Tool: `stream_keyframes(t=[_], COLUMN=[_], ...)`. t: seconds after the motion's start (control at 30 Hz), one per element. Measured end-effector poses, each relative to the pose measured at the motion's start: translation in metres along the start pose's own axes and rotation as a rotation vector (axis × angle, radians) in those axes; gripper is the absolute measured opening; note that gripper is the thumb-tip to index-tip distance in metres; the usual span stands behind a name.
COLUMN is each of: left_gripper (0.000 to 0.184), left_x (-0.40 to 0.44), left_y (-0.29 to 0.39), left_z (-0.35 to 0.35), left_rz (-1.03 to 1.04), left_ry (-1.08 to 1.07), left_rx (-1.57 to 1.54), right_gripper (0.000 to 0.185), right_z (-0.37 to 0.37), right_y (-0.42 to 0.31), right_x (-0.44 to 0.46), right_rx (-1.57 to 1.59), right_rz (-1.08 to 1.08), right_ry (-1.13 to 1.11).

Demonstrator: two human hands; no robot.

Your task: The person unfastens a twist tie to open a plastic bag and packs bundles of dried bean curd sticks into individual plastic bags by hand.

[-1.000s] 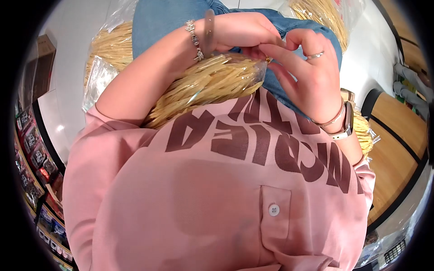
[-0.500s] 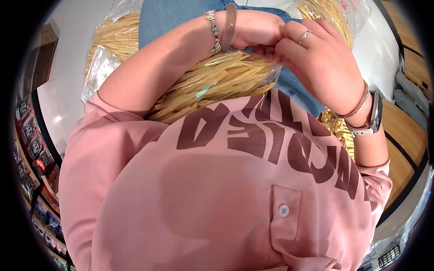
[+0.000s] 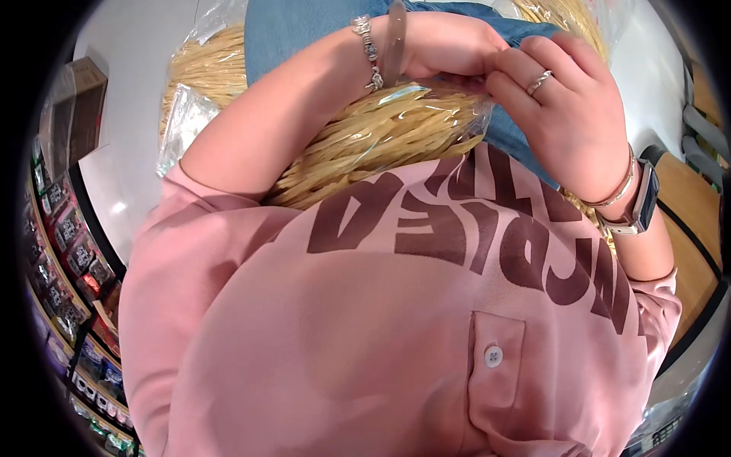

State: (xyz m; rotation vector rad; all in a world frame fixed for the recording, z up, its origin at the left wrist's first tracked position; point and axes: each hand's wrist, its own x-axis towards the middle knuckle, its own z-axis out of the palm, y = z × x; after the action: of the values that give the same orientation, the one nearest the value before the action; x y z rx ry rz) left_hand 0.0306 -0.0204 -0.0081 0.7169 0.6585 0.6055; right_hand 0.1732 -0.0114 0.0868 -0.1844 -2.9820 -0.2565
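A clear plastic bag of long, flat yellowish strips [image 3: 381, 133] lies across my lap, partly behind my left forearm. At its right end my left hand [image 3: 455, 47] is curled closed round the gathered plastic, its fingers mostly hidden. My right hand [image 3: 560, 95], with a ring, meets it there, thumb and fingers pressed together in a pinch. What lies between those fingertips is too small to make out. The two hands touch at the fingertips.
Another bag of strips [image 3: 205, 65] lies at the upper left, and one more [image 3: 563, 14] at the top right. A brown box [image 3: 87, 107] stands on the pale floor. Shelves with packets [image 3: 72, 251] line the left edge. A wooden surface [image 3: 689, 228] is at the right.
Both hands and the bag have shifted right in the view. My right hand's fingers, more spread at first, have closed in against my left hand.
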Motion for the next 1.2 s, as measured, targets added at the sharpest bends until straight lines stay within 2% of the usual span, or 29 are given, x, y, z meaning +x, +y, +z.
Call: stream_keyframes(t=[0.03, 0.13, 0.23, 0.33, 0.4, 0.5, 0.73, 0.9, 1.03, 1.13, 1.2], left_gripper=[0.015, 0.015, 0.014, 0.015, 0.015, 0.014, 0.019, 0.02, 0.018, 0.014, 0.012], left_x=[-0.001, -0.003, 0.003, 0.006, 0.011, 0.017, 0.019, 0.021, 0.02, 0.029, 0.031], left_y=[0.002, 0.008, 0.003, 0.003, -0.002, -0.012, -0.019, -0.019, -0.017, -0.019, -0.021], left_z=[0.003, -0.005, -0.009, -0.006, -0.011, -0.021, -0.022, -0.017, -0.013, -0.03, -0.035], left_rz=[0.003, 0.05, -0.043, -0.039, -0.158, -0.212, -0.179, -0.205, -0.236, -0.108, 0.198], left_ry=[0.027, -0.067, -0.116, -0.046, -0.086, -0.191, -0.25, -0.163, -0.153, -0.411, -0.515], left_rx=[-0.06, 0.306, 0.24, 0.397, 0.259, 0.067, -0.233, -0.187, -0.18, 0.211, 0.573], right_gripper=[0.015, 0.015, 0.015, 0.014, 0.01, 0.022, 0.026, 0.026, 0.022, 0.023, 0.02], right_z=[0.001, 0.004, 0.013, 0.03, 0.036, 0.035, 0.033, 0.026, 0.025, 0.029, 0.026], right_y=[-0.001, -0.002, -0.004, -0.005, -0.007, -0.01, 0.011, 0.024, 0.035, 0.045, 0.044], right_x=[-0.001, -0.006, -0.018, -0.031, -0.033, -0.032, -0.039, -0.028, -0.031, -0.033, -0.027], right_rx=[0.003, 0.037, 0.103, 0.13, 0.118, 0.175, 0.268, 0.232, 0.358, 0.546, 0.622], right_rz=[0.021, 0.088, 0.177, 0.25, 0.27, 0.303, 0.093, -0.113, -0.16, -0.105, -0.069], right_ry=[0.02, 0.066, 0.107, 0.155, 0.165, 0.174, 0.217, 0.274, 0.151, 0.024, 0.006])
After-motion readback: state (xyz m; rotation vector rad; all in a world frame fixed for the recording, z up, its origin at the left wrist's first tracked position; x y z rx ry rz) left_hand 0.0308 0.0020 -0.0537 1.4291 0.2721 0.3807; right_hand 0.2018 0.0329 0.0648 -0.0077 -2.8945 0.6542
